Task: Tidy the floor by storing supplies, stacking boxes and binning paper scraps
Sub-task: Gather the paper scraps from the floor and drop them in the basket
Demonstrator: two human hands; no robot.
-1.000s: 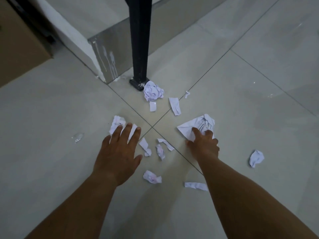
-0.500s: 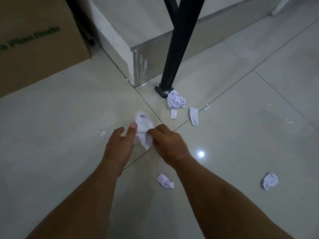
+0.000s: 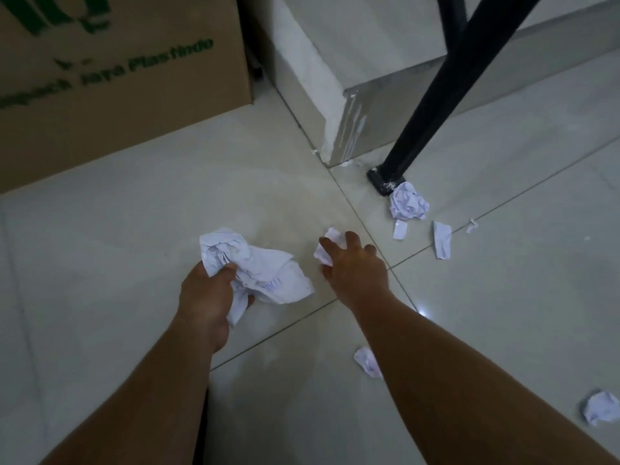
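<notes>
Paper scraps, six loose, lie on the floor, the biggest ball touching the foot of the black leg beside the wall corner. The left grip clenches one crumpled wad over open tile, well clear of the cardboard box; the right grip pinches one small scrap.

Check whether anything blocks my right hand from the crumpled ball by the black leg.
Nothing visible does: bare tile lies between the right hand and the crumpled ball beside the black leg. A small scrap sits by its thumb.
</notes>
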